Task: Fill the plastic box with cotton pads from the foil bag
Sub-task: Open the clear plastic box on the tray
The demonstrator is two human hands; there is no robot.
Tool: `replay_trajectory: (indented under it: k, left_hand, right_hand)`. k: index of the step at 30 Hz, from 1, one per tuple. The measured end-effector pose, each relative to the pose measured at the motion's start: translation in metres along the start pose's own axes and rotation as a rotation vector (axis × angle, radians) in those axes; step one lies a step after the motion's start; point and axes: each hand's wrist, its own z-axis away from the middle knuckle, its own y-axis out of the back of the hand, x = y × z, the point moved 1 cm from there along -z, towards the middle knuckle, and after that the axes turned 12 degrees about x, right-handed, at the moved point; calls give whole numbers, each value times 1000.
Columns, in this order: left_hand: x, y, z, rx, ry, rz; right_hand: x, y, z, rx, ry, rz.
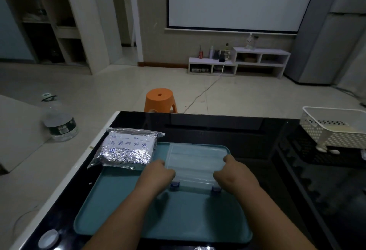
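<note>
A clear plastic box point(195, 162) with two blue latches lies closed on a teal tray point(118, 200) on the black table. My left hand point(158, 172) grips the box's left side with curled fingers. At the box's right side my right hand point(231, 168) holds on the same way. A crinkled silver foil bag point(126, 150) with a white label lies at the tray's far left corner, partly off the tray. No cotton pads are visible.
A white perforated basket point(332, 129) stands on the table's right end. A water bottle point(59, 125) sits on the white surface to the left. An orange stool point(160, 100) stands beyond the table. A white round lid point(48, 239) lies near the front left corner.
</note>
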Motion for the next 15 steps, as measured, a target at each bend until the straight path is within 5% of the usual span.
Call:
replay_trajectory:
  k: [9,15]
  left_hand:
    - [3,7,-4,153,-74,-62]
    - [13,11,1,289,-144,130]
  right_hand:
    - [1,4,-4,124,20,-68]
    - [2,9,-8,324,29,-177]
